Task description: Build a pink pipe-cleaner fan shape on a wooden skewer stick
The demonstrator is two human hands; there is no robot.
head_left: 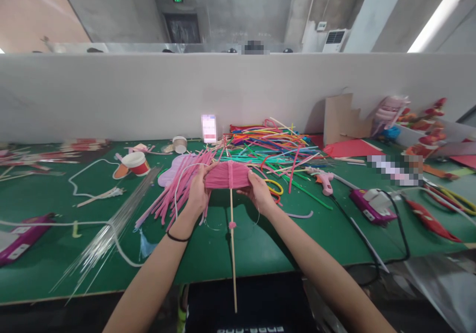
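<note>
Both my hands hold a pink fuzzy bundle of pipe cleaners [227, 174] above the green table [230, 253]. My left hand [199, 191] grips its left end, fingers closed. My right hand [258, 191] grips its right end, fingers closed. A thin wooden stick [233, 253] runs from the bundle's middle down toward me, with a small pink knot partway along. A thin white wire loops near my left hand. Loose pink pipe cleaners [174, 194] fan out on the table left of my left hand.
A heap of many-coloured pipe cleaners [275, 147] lies behind the bundle. A pink glue gun [324, 180], a purple device [374, 204] with black cord, a red-and-white cup [136, 163], clear thin rods [111, 229] and red paper [351, 148] lie around. A white partition [148, 95] backs the table.
</note>
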